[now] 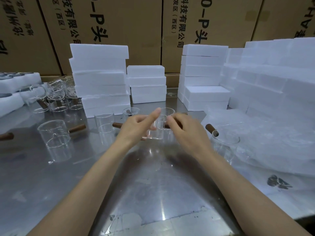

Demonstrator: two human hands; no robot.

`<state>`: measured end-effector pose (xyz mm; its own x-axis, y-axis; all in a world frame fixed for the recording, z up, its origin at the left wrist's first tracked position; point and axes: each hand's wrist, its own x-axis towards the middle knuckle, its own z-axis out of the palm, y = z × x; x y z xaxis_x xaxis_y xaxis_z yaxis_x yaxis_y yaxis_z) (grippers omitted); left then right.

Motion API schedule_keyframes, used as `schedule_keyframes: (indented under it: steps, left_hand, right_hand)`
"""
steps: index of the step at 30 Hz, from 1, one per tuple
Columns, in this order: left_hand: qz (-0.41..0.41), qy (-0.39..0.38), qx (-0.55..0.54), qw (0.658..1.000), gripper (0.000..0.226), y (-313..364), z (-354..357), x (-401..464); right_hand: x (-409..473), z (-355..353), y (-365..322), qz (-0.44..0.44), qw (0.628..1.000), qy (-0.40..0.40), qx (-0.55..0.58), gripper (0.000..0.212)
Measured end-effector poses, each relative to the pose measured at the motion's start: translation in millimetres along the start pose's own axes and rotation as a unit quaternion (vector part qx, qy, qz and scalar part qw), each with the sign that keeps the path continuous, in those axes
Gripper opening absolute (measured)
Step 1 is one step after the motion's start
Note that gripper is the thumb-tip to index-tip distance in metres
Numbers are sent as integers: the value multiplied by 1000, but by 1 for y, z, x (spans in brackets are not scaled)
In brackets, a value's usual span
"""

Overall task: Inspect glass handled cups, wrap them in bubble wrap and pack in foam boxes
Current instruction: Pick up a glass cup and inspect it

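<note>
Clear glass cup with brown wooden handle, upright, mouth up, long axis vertical, handle out to the right, held just above the steel tabletop; left hand gripping its side, forefinger raised, right hand curled round the handle

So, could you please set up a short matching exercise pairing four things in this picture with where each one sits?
Things:
1. held glass cup
2. cup on bubble wrap
3. cardboard cartons
4. cluster of handled cups

Places:
A. far left of the table, beside the tallest foam box stack
B. between the left hand and the right hand
C. behind the foam stacks, along the back
D. on the bubble wrap sheet at the right

Pairs: 1-B, 2-D, 3-C, 4-A
</note>
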<state>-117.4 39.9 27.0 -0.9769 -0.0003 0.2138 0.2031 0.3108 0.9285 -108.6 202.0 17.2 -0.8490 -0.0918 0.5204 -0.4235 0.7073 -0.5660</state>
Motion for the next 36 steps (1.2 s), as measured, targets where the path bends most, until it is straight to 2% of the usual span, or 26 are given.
schedule_keyframes:
  steps: [2, 4, 8, 10, 13, 15, 19, 23, 26, 29, 32, 36]
  left_hand:
    - [-47, 32, 4, 998, 85, 2, -2, 1]
    - [-73, 38, 10, 997, 85, 2, -2, 0]
    - [-68, 2, -21, 997, 85, 4, 0, -2]
    - [-12, -2, -39, 999, 78, 3, 4, -4]
    - [107, 25, 28, 994, 87, 1, 11, -10]
    - [178, 50, 52, 981, 79, 2, 14, -13]
    - [233, 114, 60, 964, 59, 2, 17, -13]
    - [185, 152, -21, 971, 45, 4, 21, -15]
    - [129, 158, -117, 972, 34, 11, 19, -15]
    - [60, 149, -160, 974, 17, 14, 11, -13]
    - [-9, 61, -179, 982, 31, 14, 0, -8]
    - [-15, -77, -226, 971, 34, 18, -21, -6]
  right_hand:
    - [-1, 2, 0, -37, 998, -43, -24, 20]
    - [0, 3, 3, -58, 996, -63, -35, 17]
    - [1, 3, 4, -42, 997, -59, -12, 19]
    - [2, 3, 3, -1, 998, -52, 23, 23]
    - [6, -1, 2, 65, 990, -52, 118, 27]
    - [7, -4, 0, 87, 978, -61, 180, 34]
    - [5, -4, -3, 110, 956, -106, 248, 34]
    - [3, -2, -3, 114, 955, -121, 248, 34]
    - [2, -3, -3, 107, 956, -131, 241, 31]
    - [3, -7, -4, 113, 953, -134, 248, 31]
    - [3, -11, -2, 131, 945, -150, 259, 32]
    - [4, -16, 1, 166, 911, -182, 330, 32]
